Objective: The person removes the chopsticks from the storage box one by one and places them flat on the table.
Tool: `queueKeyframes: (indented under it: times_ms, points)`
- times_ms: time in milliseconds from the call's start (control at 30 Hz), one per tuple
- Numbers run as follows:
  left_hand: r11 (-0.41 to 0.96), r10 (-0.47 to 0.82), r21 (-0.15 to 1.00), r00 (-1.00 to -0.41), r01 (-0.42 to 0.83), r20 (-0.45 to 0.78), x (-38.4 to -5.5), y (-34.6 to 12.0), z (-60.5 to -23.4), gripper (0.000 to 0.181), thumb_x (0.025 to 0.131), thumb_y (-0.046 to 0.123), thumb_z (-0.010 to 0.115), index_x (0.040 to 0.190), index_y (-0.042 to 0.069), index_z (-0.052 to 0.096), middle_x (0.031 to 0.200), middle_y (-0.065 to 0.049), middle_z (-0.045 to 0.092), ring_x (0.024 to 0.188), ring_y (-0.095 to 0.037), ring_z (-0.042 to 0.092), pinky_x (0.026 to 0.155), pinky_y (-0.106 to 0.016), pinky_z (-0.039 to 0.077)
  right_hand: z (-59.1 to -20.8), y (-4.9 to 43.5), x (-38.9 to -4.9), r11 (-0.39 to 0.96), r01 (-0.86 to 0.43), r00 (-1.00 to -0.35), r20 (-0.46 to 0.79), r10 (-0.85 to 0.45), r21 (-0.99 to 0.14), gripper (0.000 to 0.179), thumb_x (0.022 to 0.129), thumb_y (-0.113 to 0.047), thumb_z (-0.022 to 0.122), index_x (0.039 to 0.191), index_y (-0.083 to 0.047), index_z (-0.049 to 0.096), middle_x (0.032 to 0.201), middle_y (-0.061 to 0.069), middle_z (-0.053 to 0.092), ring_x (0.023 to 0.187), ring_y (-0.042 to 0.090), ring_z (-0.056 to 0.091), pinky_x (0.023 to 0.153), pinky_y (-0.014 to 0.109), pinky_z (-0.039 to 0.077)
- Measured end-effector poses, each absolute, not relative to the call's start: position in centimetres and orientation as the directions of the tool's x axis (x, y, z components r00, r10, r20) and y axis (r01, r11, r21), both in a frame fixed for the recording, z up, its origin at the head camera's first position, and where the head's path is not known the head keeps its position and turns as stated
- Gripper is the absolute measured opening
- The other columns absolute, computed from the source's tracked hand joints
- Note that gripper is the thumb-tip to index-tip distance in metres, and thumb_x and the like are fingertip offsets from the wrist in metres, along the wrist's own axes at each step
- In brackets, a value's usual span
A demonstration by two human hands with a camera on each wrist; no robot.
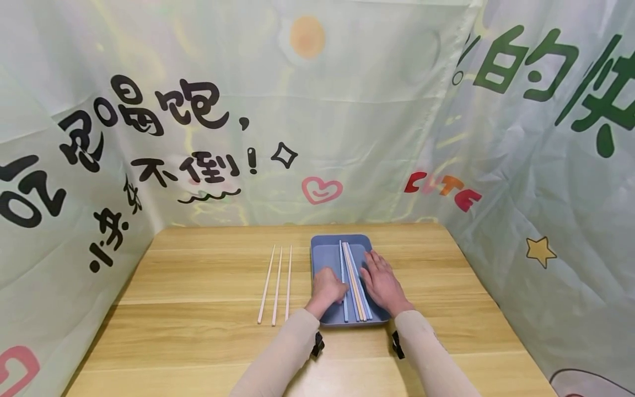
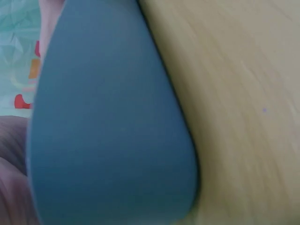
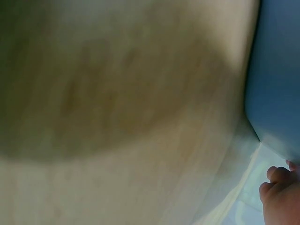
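A blue-grey tray (image 1: 327,251) lies on the table with several chopsticks (image 1: 355,281) in it, blue and pale pink, side by side. My left hand (image 1: 327,286) reaches over the tray's left rim, its fingers curled at a blue chopstick (image 1: 341,259) lying a little apart from the bundle; the fingertips are partly hidden. My right hand (image 1: 384,281) rests at the tray's right side, fingers straight and pointing away. The tray's outer wall (image 2: 112,117) fills much of the left wrist view. In the right wrist view, fingers (image 3: 279,176) show beyond the tray.
Three pale pink chopsticks (image 1: 276,286) lie spaced apart on the wooden table (image 1: 198,309), left of the tray. Printed cloth (image 1: 367,138) hangs behind the table and along both sides.
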State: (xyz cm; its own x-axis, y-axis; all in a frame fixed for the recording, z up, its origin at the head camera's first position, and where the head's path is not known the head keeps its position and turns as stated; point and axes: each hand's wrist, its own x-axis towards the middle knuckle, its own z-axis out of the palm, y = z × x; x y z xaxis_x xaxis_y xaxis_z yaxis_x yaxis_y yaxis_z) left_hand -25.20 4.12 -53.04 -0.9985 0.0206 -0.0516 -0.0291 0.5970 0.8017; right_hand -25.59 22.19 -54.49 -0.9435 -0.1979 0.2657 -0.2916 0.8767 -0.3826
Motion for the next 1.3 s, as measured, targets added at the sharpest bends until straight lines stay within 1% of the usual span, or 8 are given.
queueKeyframes:
  times_ms: [200,400,567,667,767,933,1167,1300]
  points:
    - [0.524,0.057,0.85,-0.993,-0.055,-0.1,-24.9,3.9,-51.2,0.026,0.089,0.011,0.081,0.066,0.01,0.071,0.05,0.001,0.065,0.043,-0.008,0.061,0.05,-0.021,0.053,-54.4,22.1,-25.6,0.881,-0.285,-0.946,0.257,-0.196,-0.378,0.058,0.112,-0.028,0.049,0.158,0.007,0.039,0.165,0.032,0.035,0.151,0.053,0.037,0.127,0.064,0.03]
    - [0.368,0.161,0.929,-0.982,-0.033,-0.099,-25.2,2.7,-50.4,0.016,0.091,0.008,0.078,0.08,0.004,0.068,0.06,-0.005,0.069,0.046,-0.009,0.064,0.051,-0.028,0.061,-54.2,22.0,-25.7,0.88,-0.276,-0.951,0.244,-0.19,-0.386,0.058,0.112,-0.027,0.049,0.158,0.006,0.038,0.165,0.032,0.034,0.151,0.053,0.036,0.126,0.065,0.03]
    - [0.358,0.178,0.933,-0.979,-0.026,-0.096,-25.4,1.5,-50.4,0.01,0.09,0.01,0.077,0.089,0.001,0.075,0.074,-0.012,0.077,0.052,-0.01,0.067,0.057,-0.032,0.064,-54.2,22.0,-25.7,0.883,-0.279,-0.951,0.239,-0.198,-0.377,0.058,0.113,-0.027,0.048,0.158,0.006,0.038,0.165,0.032,0.034,0.151,0.053,0.036,0.126,0.065,0.03]
    - [0.329,0.208,0.944,-0.972,-0.037,-0.11,-25.5,0.8,-50.4,0.014,0.091,0.005,0.073,0.1,-0.005,0.077,0.087,-0.018,0.079,0.059,-0.013,0.071,0.06,-0.032,0.065,-54.1,22.0,-25.6,0.882,-0.282,-0.949,0.244,-0.199,-0.378,0.057,0.113,-0.027,0.048,0.158,0.006,0.038,0.165,0.032,0.033,0.151,0.053,0.036,0.127,0.064,0.029]
    - [0.25,0.251,0.965,-0.956,-0.085,-0.15,-25.7,0.1,-50.5,0.022,0.093,-0.001,0.07,0.112,-0.011,0.073,0.097,-0.023,0.078,0.066,-0.018,0.074,0.063,-0.031,0.066,-54.1,22.0,-25.5,0.879,-0.284,-0.948,0.251,-0.198,-0.382,0.057,0.112,-0.026,0.049,0.158,0.006,0.038,0.165,0.032,0.034,0.151,0.053,0.036,0.126,0.064,0.03]
    - [0.134,0.298,0.98,-0.937,-0.148,-0.183,-26.1,-1.5,-50.7,0.029,0.097,-0.004,0.068,0.122,-0.016,0.066,0.109,-0.032,0.075,0.078,-0.028,0.079,0.069,-0.031,0.067,-54.2,22.1,-25.4,0.884,-0.279,-0.95,0.242,-0.197,-0.376,0.058,0.113,-0.027,0.047,0.159,0.006,0.037,0.166,0.032,0.033,0.152,0.052,0.035,0.127,0.065,0.029]
    - [0.111,0.274,0.982,-0.945,-0.155,-0.181,-26.5,-4.8,-50.2,0.032,0.1,-0.001,0.065,0.129,-0.016,0.063,0.114,-0.033,0.073,0.078,-0.02,0.076,0.074,-0.031,0.067,-54.5,22.2,-25.4,0.883,-0.281,-0.95,0.241,-0.2,-0.376,0.058,0.113,-0.027,0.047,0.159,0.006,0.037,0.166,0.032,0.033,0.152,0.053,0.035,0.126,0.065,0.029]
    - [0.106,0.234,0.982,-0.956,-0.158,-0.179,-26.6,-6.9,-50.1,0.031,0.099,-0.004,0.064,0.127,-0.017,0.063,0.114,-0.036,0.072,0.076,-0.018,0.075,0.074,-0.031,0.067,-54.5,22.2,-25.5,0.885,-0.281,-0.949,0.244,-0.199,-0.37,0.058,0.113,-0.028,0.047,0.159,0.007,0.037,0.166,0.033,0.033,0.152,0.053,0.035,0.127,0.064,0.029]
